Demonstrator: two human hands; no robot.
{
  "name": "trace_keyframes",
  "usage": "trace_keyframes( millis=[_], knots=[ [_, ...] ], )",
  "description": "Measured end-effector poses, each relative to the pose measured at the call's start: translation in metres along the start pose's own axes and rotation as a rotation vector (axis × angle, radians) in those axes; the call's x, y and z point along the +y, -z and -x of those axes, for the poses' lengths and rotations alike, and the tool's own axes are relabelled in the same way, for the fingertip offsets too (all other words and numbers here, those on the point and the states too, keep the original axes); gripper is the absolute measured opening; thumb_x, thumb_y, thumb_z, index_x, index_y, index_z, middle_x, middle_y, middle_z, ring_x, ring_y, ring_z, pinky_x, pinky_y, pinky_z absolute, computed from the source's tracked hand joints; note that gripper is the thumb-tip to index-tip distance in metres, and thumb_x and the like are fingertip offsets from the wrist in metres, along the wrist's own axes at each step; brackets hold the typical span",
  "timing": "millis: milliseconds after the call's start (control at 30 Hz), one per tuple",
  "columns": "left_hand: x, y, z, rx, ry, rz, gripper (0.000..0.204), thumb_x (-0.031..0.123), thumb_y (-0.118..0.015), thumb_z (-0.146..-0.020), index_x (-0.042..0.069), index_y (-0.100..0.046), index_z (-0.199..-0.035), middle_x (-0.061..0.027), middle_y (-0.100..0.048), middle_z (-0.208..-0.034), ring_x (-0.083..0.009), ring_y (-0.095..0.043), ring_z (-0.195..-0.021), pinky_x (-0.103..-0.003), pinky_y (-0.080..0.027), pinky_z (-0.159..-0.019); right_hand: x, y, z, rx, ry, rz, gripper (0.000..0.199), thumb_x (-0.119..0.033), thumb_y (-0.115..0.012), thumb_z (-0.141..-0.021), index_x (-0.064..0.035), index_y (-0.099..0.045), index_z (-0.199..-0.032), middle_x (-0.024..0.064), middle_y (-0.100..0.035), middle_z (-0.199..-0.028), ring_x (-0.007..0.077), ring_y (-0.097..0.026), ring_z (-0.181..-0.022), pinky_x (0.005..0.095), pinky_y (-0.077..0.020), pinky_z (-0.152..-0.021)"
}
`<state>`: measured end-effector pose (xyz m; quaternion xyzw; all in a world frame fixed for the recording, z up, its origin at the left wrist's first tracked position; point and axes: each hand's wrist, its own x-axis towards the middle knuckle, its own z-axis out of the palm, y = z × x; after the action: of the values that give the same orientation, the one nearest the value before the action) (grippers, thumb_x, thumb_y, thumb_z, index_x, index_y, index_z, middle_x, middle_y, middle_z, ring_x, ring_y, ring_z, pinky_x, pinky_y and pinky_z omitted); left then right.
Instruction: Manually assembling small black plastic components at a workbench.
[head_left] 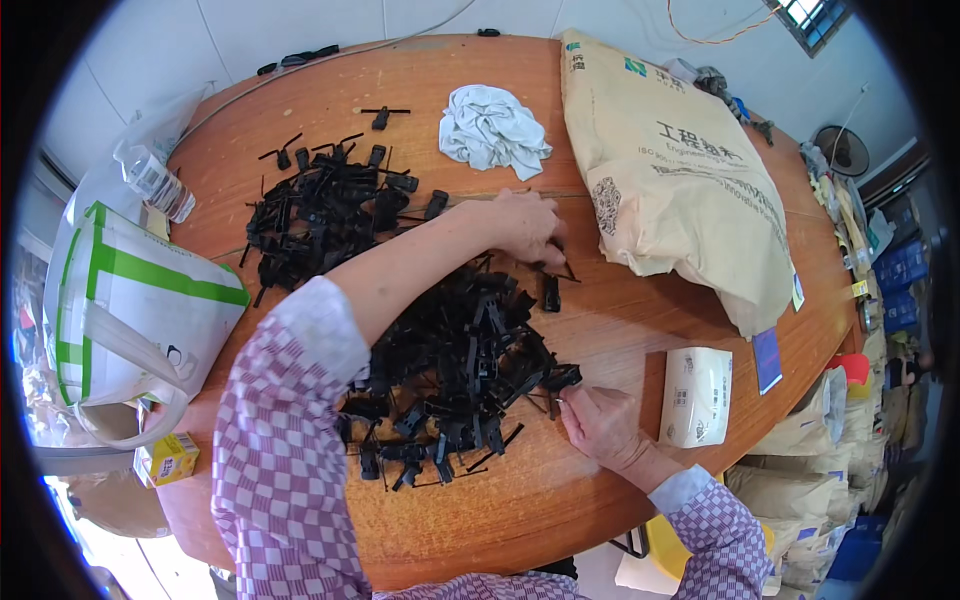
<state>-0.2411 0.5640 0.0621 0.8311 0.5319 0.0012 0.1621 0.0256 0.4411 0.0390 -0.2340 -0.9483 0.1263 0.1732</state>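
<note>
Touching a black part (563, 377) with the right hand (602, 426); holding the left hand (525, 226) curled beside the black pile (465, 345), over brown table (480, 545).

your view is bright: lower left overexposed, soft sheen on the tabletop (620, 330), black parts (480, 330) lacking detail, edges curved, rim dark.
</note>
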Motion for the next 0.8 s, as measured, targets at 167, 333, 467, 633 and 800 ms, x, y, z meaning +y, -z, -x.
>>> trace_keyframes(
  millis=[167,333,467,633,800],
  knots=[
    [-0.003,0.021,0.011,-0.133,-0.261,0.226,0.046,0.046,-0.053,-0.085,0.011,-0.063,-0.112,-0.0166,-0.056,-0.121,-0.0336,-0.054,-0.110,-0.047,-0.045,-0.089,0.004,-0.004,-0.001,0.018,0.018,0.040,0.014,-0.005,-0.065,-0.071,-0.0066,-0.055,-0.082,0.0067,-0.057,-0.065,0.0232,-0.059,-0.056,0.0337,-0.0469,-0.049],
    [-0.074,0.008,-0.025,0.115,0.164,0.236,0.045,0.046,-0.054,-0.084,0.013,-0.060,-0.115,-0.0179,-0.055,-0.122,-0.0357,-0.053,-0.110,-0.051,-0.043,-0.090,-0.005,0.001,-0.004,0.004,0.037,-0.009,0.012,-0.004,-0.064,-0.072,-0.0052,-0.056,-0.081,0.0092,-0.057,-0.064,0.0258,-0.058,-0.055,0.0354,-0.0462,-0.049],
    [-0.098,0.003,-0.018,0.376,0.426,-0.054,0.045,0.044,-0.054,-0.085,0.015,-0.056,-0.119,-0.0130,-0.054,-0.122,-0.0297,-0.050,-0.115,-0.054,-0.038,-0.094,0.000,-0.002,-0.001,0.006,0.010,-0.010,0.013,-0.001,-0.064,-0.072,-0.0033,-0.055,-0.080,0.0119,-0.057,-0.063,0.0287,-0.058,-0.053,0.0366,-0.0454,-0.049],
    [-0.165,0.026,0.027,0.513,0.693,-0.104,0.048,0.047,-0.053,-0.085,0.022,-0.051,-0.126,-0.0080,-0.044,-0.135,-0.0278,-0.042,-0.124,-0.063,-0.031,-0.095,-0.001,-0.005,-0.003,-0.014,0.003,-0.014,0.013,0.001,-0.064,-0.071,-0.0031,-0.055,-0.080,0.0122,-0.057,-0.062,0.0290,-0.057,-0.053,0.0364,-0.0452,-0.048],
    [-0.180,0.024,0.069,0.260,0.912,-0.063,0.049,0.047,-0.054,-0.085,0.018,-0.053,-0.124,-0.0096,-0.048,-0.132,-0.0285,-0.048,-0.119,-0.058,-0.036,-0.094,0.000,0.001,-0.004,-0.001,-0.006,-0.028,0.014,0.002,-0.064,-0.071,-0.0032,-0.055,-0.081,0.0127,-0.057,-0.062,0.0293,-0.057,-0.052,0.0369,-0.0451,-0.048]
  ],
)
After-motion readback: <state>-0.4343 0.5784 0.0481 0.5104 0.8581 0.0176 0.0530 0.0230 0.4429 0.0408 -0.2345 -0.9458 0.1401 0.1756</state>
